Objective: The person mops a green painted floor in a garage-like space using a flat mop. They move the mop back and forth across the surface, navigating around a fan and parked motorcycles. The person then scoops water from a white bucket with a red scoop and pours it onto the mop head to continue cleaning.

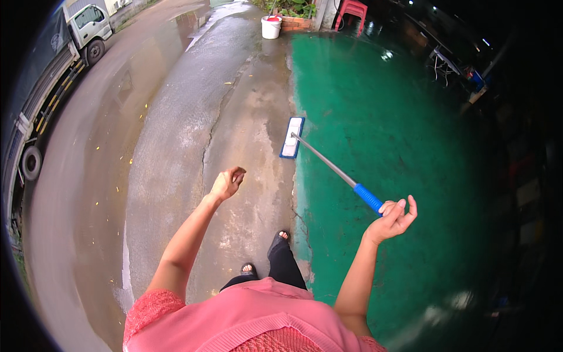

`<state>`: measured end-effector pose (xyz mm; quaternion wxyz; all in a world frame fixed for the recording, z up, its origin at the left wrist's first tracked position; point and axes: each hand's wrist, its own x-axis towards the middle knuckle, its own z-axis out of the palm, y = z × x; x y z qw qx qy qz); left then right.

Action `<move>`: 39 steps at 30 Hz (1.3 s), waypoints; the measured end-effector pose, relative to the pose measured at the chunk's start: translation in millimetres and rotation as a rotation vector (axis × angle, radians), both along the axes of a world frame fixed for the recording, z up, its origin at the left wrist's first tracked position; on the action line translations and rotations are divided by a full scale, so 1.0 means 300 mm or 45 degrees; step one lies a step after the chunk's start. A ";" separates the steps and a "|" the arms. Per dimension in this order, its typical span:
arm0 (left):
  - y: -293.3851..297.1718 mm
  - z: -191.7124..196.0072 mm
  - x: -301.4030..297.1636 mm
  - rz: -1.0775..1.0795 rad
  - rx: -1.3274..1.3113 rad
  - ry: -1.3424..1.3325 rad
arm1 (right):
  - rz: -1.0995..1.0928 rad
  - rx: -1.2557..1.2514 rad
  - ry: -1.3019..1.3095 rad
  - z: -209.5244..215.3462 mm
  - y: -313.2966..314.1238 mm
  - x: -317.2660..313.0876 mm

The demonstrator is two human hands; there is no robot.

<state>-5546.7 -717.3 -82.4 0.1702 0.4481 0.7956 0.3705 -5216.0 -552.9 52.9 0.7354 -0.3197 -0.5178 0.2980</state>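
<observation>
A flat mop with a grey pole and blue grip (369, 199) slants across the green floor toward my right side. Its white head with a blue pad (291, 138) lies on the border between the green floor and the bare concrete. My right hand (394, 222) is at the top of the blue grip, thumb and some fingers around its end, other fingers sticking out. Over the concrete hangs my left hand (227, 184), fingers loosely curled, holding nothing and apart from the mop.
A white bucket (271, 28) with something red in it stands by a low brick planter (296, 23). Red plastic stools (353, 13) are behind it to the right. A truck (88, 29) stands on the far left of the wet road. Cracked concrete (246, 129) runs beside the green floor (375, 105).
</observation>
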 end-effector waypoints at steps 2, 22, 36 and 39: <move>0.325 0.259 0.017 -0.198 0.229 0.038 | -0.058 0.268 0.115 0.082 0.163 -0.095; 1.318 1.041 -0.785 -0.155 1.805 0.745 | -0.059 -0.330 -0.420 -0.389 1.810 -1.523; 2.233 0.939 -2.151 -0.311 1.251 0.588 | 0.028 -0.864 -0.312 -0.830 2.405 -2.085; 2.440 0.810 -2.441 -0.300 1.081 0.634 | 0.115 -0.945 -0.482 -0.810 2.686 -2.266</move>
